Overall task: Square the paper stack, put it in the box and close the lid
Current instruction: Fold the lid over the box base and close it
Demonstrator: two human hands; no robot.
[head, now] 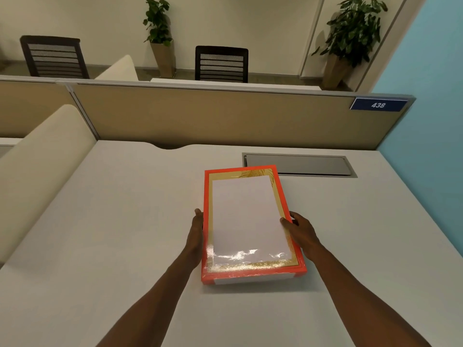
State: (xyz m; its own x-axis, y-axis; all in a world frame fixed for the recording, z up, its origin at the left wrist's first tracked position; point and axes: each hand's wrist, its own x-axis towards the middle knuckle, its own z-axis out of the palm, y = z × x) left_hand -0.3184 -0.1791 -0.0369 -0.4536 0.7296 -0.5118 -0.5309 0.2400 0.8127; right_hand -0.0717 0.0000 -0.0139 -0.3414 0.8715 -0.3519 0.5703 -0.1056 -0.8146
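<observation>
A flat orange box with a gold inner border lies lengthwise on the white desk, right in front of me. A white rectangle fills its top face. Glossy reflections run along the near end, so I cannot tell whether this is paper seen through a clear lid or a printed panel. My left hand presses against the box's left side, its fingers hidden. My right hand grips the right side, thumb lying on the top edge. A white label shows on the near wall.
A grey cable hatch is set into the desk just behind the box. A tan partition with a blue "438" sign closes off the back. A cream divider stands at the left. Chairs and potted plants are beyond.
</observation>
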